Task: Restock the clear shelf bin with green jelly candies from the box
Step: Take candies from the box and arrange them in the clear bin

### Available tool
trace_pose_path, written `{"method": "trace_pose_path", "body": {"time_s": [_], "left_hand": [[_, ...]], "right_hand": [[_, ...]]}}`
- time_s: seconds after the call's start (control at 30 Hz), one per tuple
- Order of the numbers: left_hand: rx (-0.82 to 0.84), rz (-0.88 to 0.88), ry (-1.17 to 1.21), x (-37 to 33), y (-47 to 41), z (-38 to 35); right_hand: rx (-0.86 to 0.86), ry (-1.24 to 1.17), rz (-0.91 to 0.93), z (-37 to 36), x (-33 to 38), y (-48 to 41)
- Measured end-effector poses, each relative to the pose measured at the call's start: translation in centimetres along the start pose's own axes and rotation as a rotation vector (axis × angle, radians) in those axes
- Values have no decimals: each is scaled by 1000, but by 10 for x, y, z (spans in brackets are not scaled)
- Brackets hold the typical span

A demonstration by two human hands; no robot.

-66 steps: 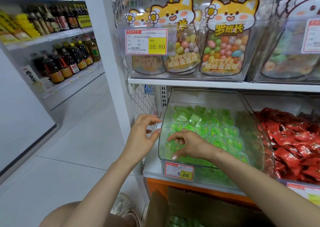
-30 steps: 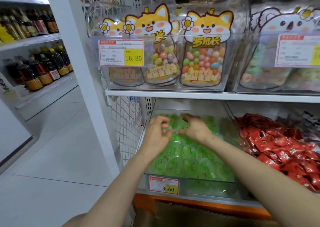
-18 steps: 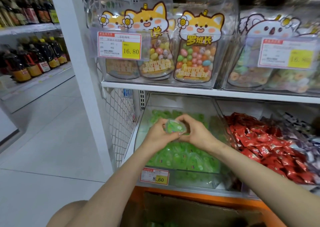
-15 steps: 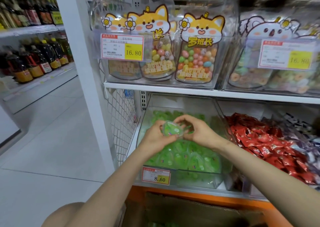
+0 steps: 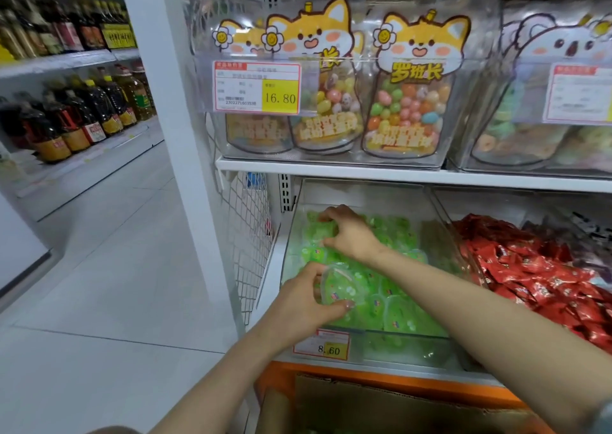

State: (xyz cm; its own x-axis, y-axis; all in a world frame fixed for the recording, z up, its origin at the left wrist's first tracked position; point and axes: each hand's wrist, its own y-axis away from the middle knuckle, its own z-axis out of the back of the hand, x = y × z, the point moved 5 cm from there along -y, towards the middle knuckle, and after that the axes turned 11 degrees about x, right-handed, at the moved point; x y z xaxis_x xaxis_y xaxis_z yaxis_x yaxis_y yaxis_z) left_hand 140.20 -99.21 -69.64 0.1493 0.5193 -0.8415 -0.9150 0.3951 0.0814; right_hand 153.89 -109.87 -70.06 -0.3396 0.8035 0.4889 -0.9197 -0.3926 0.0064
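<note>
Head view: two bare forearms reach forward into a shop shelf.
Bin: the clear plastic shelf bin (image 5: 390, 349) sits on the lower white shelf, at its left end, just beside a white wire mesh panel (image 5: 248, 234).
Candies: green jelly candies in small clear cups (image 5: 397, 314) lie heaped in the bin from the front wall to the back.
Left hand: the left hand (image 5: 304, 304) hovers over the front left corner of the bin. Its grip is narrowed, with thumb and fingertips pinching one single green jelly cup (image 5: 342, 284) by its edges, just above the heap.
Right hand: the right hand (image 5: 351, 234) is deep in the bin at the back left. Fingers and thumb curve down onto the heap there. Whether the grip has hold of a candy cannot be told.
Box: a brown cardboard box (image 5: 381, 407) stands below the orange shelf base, directly under the bin. Its contents are too dark to make out.
Price tag: a white, red and yellow tag reading 8.60 (image 5: 321, 347) is on the bin's front wall.
Right neighbour: shiny red wrapped packets (image 5: 530, 268) fill the next bin.
Upper shelf: cat-shaped pouches of coloured sweets (image 5: 410, 95) stand in a clear bin.
Far left: dark bottles with yellow caps (image 5: 66, 119) stand on other shelves.
</note>
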Motion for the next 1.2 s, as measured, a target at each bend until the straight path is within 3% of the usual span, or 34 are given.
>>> {"method": "trace_pose_path", "body": {"time_s": [0.2, 0.43, 0.63, 0.8, 0.97, 1.1, 1.2], "left_hand": [[3, -11, -1, -3, -8, 1], [0, 15, 65, -5, -13, -2], [13, 89, 319, 0, -17, -7], [-1, 70, 483, -5, -17, -5], [4, 65, 485, -1, -18, -5], [-5, 73, 480, 0, -17, -3], [-12, 74, 461, 3, -18, -1]], "right_hand": [[35, -130, 110, 1, -12, 18], [132, -345, 31, 18, -12, 8], [236, -81, -151, 14, -2, -12], [241, -489, -300, 13, -19, -9], [101, -917, -430, 21, -39, -9], [1, -1382, -448, 14, -35, -25], [-28, -1494, -441, 2, -27, -38]]}}
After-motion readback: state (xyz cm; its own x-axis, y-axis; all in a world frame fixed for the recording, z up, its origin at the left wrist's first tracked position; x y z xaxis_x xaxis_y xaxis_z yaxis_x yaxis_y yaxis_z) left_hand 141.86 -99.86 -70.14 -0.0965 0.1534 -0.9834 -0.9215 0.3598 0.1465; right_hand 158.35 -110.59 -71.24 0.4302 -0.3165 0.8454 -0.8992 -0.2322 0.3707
